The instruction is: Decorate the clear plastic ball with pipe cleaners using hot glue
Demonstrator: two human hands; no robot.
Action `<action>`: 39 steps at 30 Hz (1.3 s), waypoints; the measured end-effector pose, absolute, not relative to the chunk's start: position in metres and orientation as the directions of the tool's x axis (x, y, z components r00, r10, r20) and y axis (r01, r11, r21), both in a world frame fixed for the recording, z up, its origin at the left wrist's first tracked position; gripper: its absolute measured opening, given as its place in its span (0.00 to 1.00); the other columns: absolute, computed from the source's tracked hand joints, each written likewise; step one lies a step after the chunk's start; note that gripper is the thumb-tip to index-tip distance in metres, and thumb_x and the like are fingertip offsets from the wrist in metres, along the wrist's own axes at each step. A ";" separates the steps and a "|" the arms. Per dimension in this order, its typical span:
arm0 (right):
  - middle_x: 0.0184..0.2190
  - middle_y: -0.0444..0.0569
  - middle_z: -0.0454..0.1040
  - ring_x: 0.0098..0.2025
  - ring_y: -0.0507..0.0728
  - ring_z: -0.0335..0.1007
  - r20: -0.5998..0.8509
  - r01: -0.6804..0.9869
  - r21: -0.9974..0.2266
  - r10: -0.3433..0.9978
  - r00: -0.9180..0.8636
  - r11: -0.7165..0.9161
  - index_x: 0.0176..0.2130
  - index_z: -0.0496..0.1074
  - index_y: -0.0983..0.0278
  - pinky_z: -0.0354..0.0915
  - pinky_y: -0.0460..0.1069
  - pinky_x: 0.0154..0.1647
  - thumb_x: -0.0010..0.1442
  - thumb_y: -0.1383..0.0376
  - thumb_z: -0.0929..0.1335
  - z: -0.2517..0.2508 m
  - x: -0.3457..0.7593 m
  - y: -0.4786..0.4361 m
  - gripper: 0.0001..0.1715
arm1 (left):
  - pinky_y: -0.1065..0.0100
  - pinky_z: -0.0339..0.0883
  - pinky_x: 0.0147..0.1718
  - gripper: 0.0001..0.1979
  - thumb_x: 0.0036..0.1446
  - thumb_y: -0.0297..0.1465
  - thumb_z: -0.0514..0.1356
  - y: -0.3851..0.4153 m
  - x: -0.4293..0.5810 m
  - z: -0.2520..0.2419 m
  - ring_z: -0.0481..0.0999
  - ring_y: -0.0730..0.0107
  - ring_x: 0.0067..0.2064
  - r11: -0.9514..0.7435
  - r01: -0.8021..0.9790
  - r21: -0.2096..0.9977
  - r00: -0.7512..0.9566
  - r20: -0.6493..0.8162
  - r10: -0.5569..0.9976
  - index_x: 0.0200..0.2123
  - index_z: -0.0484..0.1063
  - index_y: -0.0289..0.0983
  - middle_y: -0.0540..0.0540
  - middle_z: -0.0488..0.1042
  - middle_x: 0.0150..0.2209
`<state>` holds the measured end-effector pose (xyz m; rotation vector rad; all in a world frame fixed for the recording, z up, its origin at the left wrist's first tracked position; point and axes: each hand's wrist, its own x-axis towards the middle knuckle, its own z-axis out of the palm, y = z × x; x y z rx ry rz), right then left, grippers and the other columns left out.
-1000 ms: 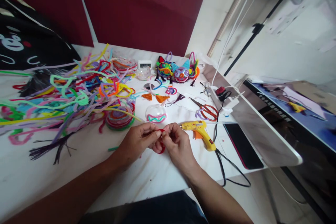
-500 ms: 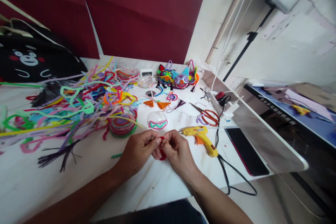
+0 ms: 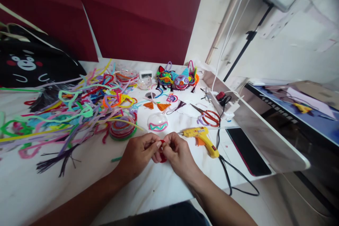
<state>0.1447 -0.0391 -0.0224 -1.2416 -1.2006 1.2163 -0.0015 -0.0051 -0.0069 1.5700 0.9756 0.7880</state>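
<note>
My left hand (image 3: 140, 152) and my right hand (image 3: 179, 152) meet over the near part of the white table (image 3: 159, 180). Both pinch a small red pipe-cleaner piece (image 3: 162, 152) between fingers and thumbs; most of it is hidden by the fingers. Just beyond the hands lies a clear plastic dome (image 3: 158, 122) with a teal and pink zigzag on it. A yellow glue gun (image 3: 201, 137) lies to the right of my right hand, its black cord trailing off the table edge.
A big heap of coloured pipe cleaners (image 3: 71, 109) covers the table's left half. Red-handled scissors (image 3: 209, 116), finished cat-face pieces (image 3: 177, 76), a power strip (image 3: 225, 100) and a dark phone (image 3: 245, 150) lie to the right. A black bear bag (image 3: 29, 65) sits far left.
My hands stay together on the red piece, fingers shifting only slightly. The view has tilted a little, so everything sits a bit lower in the picture.
</note>
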 end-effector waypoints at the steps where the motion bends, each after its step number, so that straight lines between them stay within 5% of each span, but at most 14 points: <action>1: 0.18 0.37 0.65 0.19 0.47 0.59 -0.023 0.001 -1.000 1.000 0.013 -0.023 0.30 0.62 0.62 0.55 0.43 0.20 0.57 0.64 0.65 -0.023 0.145 -0.039 0.06 | 0.69 0.72 0.22 0.10 0.57 0.36 0.57 -0.005 -0.001 -0.007 0.77 0.68 0.22 -0.082 0.178 0.981 0.443 -0.005 0.897 0.31 0.71 0.35 0.49 0.75 0.19; 11: 0.19 0.38 0.68 0.19 0.48 0.63 0.037 -0.182 -0.982 0.998 0.048 0.045 0.31 0.63 0.62 0.58 0.43 0.20 0.55 0.65 0.66 -0.019 0.141 -0.036 0.05 | 0.69 0.73 0.23 0.11 0.53 0.38 0.60 -0.002 0.005 0.003 0.76 0.68 0.21 0.099 0.046 0.994 0.401 -0.109 0.910 0.31 0.70 0.34 0.50 0.74 0.19; 39: 0.18 0.41 0.70 0.20 0.49 0.63 -0.136 -0.274 -0.952 0.991 -0.015 -0.135 0.30 0.71 0.66 0.62 0.45 0.25 0.52 0.59 0.72 -0.010 0.151 -0.034 0.12 | 0.71 0.69 0.21 0.09 0.55 0.36 0.60 -0.002 0.002 0.004 0.73 0.71 0.20 0.015 0.093 0.996 0.395 -0.051 0.917 0.28 0.68 0.36 0.51 0.74 0.18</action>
